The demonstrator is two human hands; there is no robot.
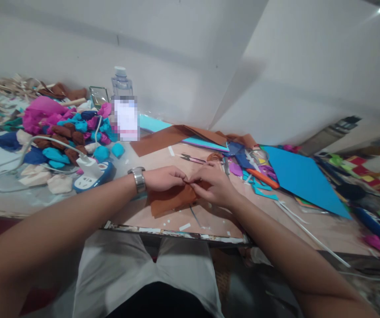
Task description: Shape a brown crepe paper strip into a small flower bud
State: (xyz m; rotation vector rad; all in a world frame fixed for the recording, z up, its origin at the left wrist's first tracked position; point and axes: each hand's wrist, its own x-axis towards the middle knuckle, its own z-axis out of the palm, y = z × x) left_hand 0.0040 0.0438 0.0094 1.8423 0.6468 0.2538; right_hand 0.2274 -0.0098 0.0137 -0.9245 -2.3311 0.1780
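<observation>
Both hands meet over a folded piece of brown paper or cloth close to the table's front edge. My left hand, with a metal watch on its wrist, pinches the top edge of the brown piece. Opposite it, my right hand grips the same edge, thumb and fingers together, and covers the piece's right part. Just beyond the hands lie small thread snips. A brown coiled item sits behind my right hand.
Crumpled coloured bundles and a power strip lie left. A bottle stands behind a blurred phone-like screen. Brown sheets lie at the back. Right are an orange-handled cutter, a blue sheet and a white cable.
</observation>
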